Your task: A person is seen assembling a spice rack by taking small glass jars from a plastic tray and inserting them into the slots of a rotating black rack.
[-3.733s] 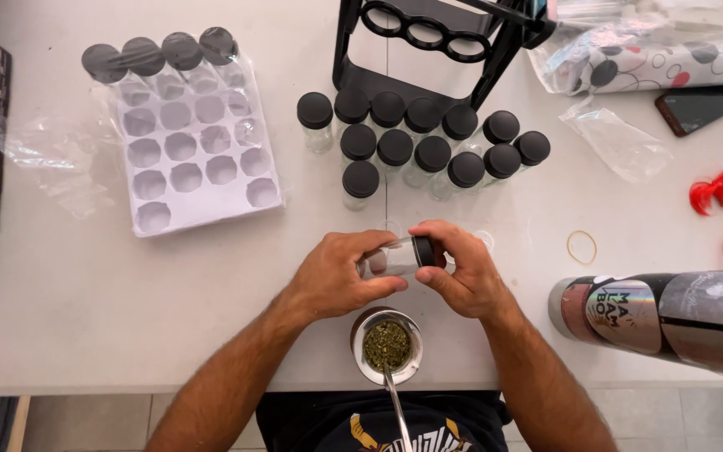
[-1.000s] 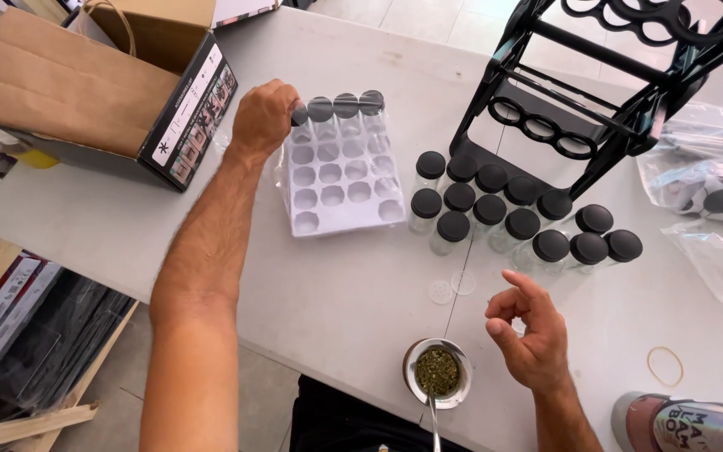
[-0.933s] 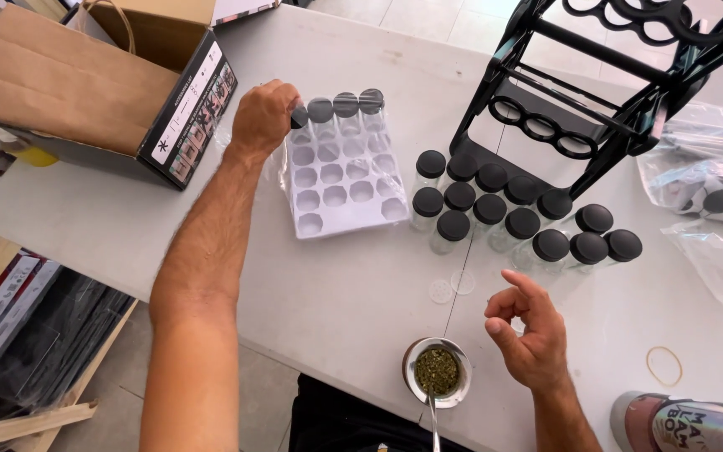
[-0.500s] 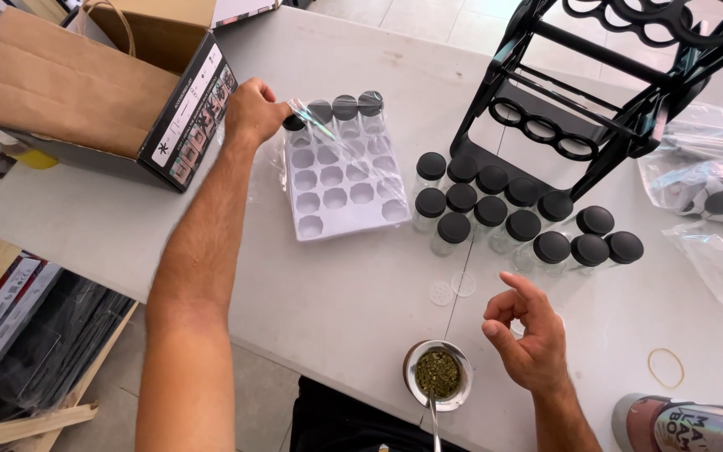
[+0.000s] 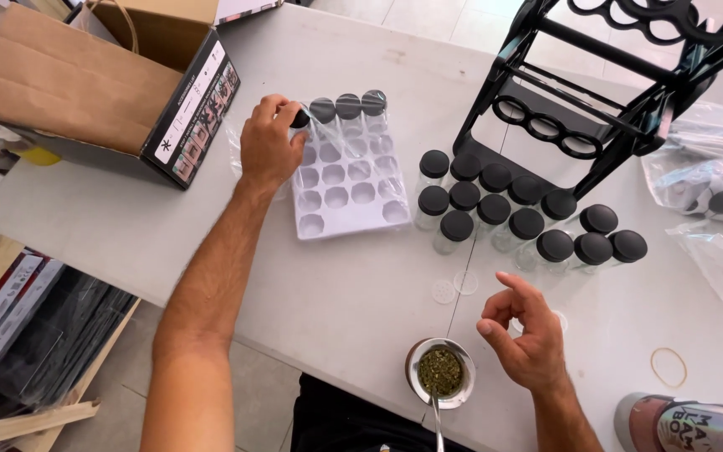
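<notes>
Your left hand (image 5: pixel 268 142) grips 1 black-capped jar (image 5: pixel 300 120) at the white tray (image 5: pixel 345 213); your right hand (image 5: pixel 522 333) hovers empty, fingers loosely curled.

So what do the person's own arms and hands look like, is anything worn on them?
Both are bare. The left hand and its forearm show no sleeve, glove, watch or ring, with fine hair along the forearm. The right hand is also ungloved and ringless, its wrist bare down to the picture's edge. No markings or bands show on either.
</notes>
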